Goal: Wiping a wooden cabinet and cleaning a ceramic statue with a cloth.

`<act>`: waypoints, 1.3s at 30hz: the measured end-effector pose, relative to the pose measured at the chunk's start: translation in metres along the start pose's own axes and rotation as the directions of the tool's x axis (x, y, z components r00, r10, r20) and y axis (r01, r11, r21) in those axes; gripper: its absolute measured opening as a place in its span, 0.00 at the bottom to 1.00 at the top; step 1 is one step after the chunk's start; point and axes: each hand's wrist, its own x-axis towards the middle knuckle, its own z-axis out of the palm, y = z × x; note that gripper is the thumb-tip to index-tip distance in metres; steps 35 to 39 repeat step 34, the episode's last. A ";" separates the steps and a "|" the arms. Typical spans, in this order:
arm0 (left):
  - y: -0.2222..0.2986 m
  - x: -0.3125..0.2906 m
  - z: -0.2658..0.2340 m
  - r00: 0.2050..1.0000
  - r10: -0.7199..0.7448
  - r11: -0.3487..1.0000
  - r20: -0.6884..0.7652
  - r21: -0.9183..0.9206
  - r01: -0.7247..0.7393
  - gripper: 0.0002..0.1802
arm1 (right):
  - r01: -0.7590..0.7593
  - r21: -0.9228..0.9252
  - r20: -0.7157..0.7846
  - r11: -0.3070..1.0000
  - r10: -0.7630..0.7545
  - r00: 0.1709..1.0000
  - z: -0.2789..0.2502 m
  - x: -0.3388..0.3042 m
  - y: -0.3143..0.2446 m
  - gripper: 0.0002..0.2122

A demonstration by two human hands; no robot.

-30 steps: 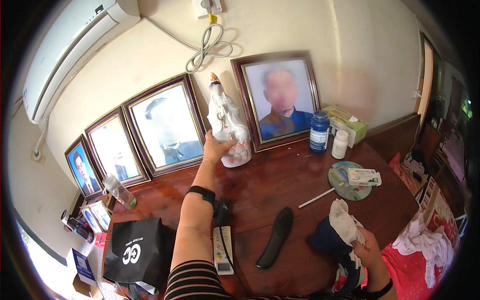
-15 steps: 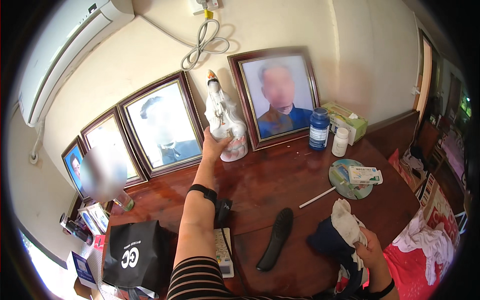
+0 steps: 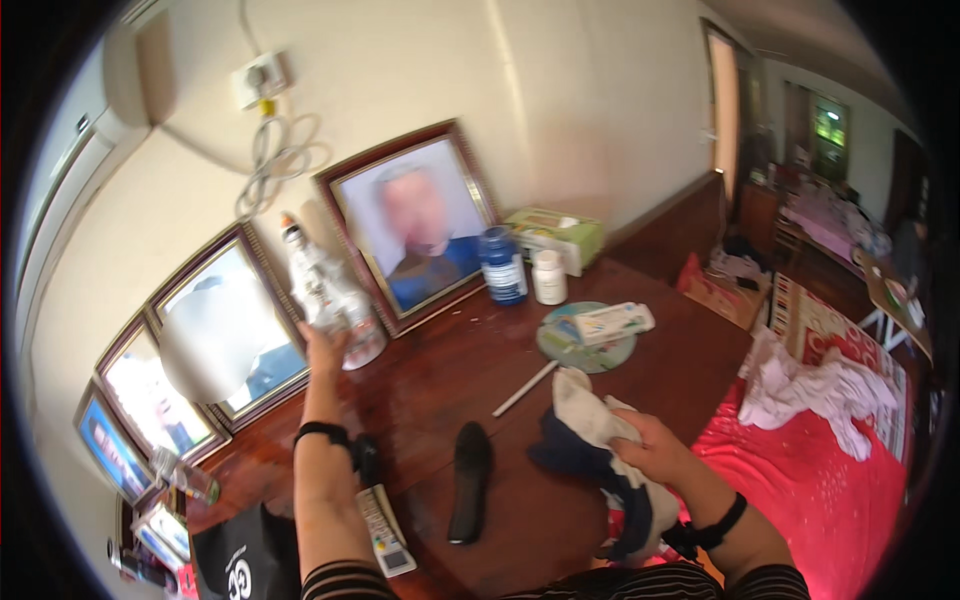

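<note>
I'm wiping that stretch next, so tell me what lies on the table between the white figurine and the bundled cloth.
The head view shows mostly bare dark wood between the white figurine and the bundled cloth; only a thin white stick lies there, near the cloth.

I see a tall white glazed porcelain figurine [image 3: 325, 290] tilted, lifted off the tabletop [image 3: 560, 500]; a crumpled white-and-navy cloth [image 3: 590, 440] bunched on it.

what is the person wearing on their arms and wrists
Both arms have short black-and-white striped sleeves at the lower edge. The left hand has a black wrist strap with a dark tag hanging from it. The right hand has a thin black band on the wrist.
</note>
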 end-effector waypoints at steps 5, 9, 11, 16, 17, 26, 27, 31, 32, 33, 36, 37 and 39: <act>-0.054 0.004 -0.040 0.980 0.179 0.981 0.092 -0.089 -0.170 0.54 | 0.172 -0.113 -0.004 0.978 -0.174 0.985 0.016 0.010 -0.003 0.13; 0.029 -0.035 -0.068 0.949 0.162 0.974 0.272 0.112 -0.198 0.43 | 0.311 -0.270 -0.037 0.911 -0.332 0.942 0.023 0.005 0.002 0.14; 0.085 -0.072 -0.094 0.909 0.125 0.989 0.398 0.022 -0.146 0.37 | 0.309 -0.311 0.011 0.899 -0.322 0.947 0.030 0.001 0.000 0.13; 0.295 -0.280 -0.125 0.708 0.229 0.950 0.668 -0.313 -0.012 0.35 | 0.146 -0.405 -0.023 0.903 -0.170 0.985 0.054 0.003 -0.011 0.11; 0.295 -0.313 -0.117 0.693 0.331 0.937 0.640 -0.307 -0.165 0.41 | 0.091 -0.326 -0.040 0.941 -0.110 0.993 0.056 0.005 -0.016 0.11; 0.276 -0.439 -0.031 0.688 0.513 0.769 0.512 0.082 -0.635 0.40 | 0.411 0.170 0.075 0.896 -0.428 0.901 -0.032 -0.078 -0.003 0.15; 0.281 -0.440 -0.029 0.694 0.505 0.791 0.513 0.045 -0.610 0.33 | 0.424 0.182 0.138 0.887 -0.450 0.882 -0.061 -0.111 0.002 0.14; 0.273 -0.428 -0.030 0.744 0.489 0.845 0.456 -0.037 -0.533 0.12 | -0.047 0.152 0.452 0.987 -0.027 0.892 -0.142 -0.267 0.061 0.19; 0.268 -0.419 -0.028 0.758 0.480 0.855 0.442 -0.042 -0.517 0.12 | -0.179 -0.040 0.401 0.983 0.180 0.898 -0.149 -0.316 0.085 0.20; 0.250 -0.405 -0.030 0.762 0.480 0.836 0.434 0.035 -0.547 0.11 | -0.471 -0.258 0.422 0.844 0.537 0.730 -0.158 -0.345 0.080 0.20; 0.237 -0.391 -0.028 0.760 0.491 0.810 0.425 0.098 -0.578 0.11 | -0.543 -0.085 0.369 0.835 0.533 0.761 -0.159 -0.398 0.099 0.20; 0.237 -0.391 -0.028 0.760 0.491 0.810 0.425 0.098 -0.578 0.11 | -0.543 -0.085 0.369 0.835 0.533 0.761 -0.159 -0.398 0.099 0.20; 0.237 -0.391 -0.028 0.760 0.491 0.810 0.425 0.098 -0.578 0.11 | -0.543 -0.085 0.369 0.835 0.533 0.761 -0.159 -0.398 0.099 0.20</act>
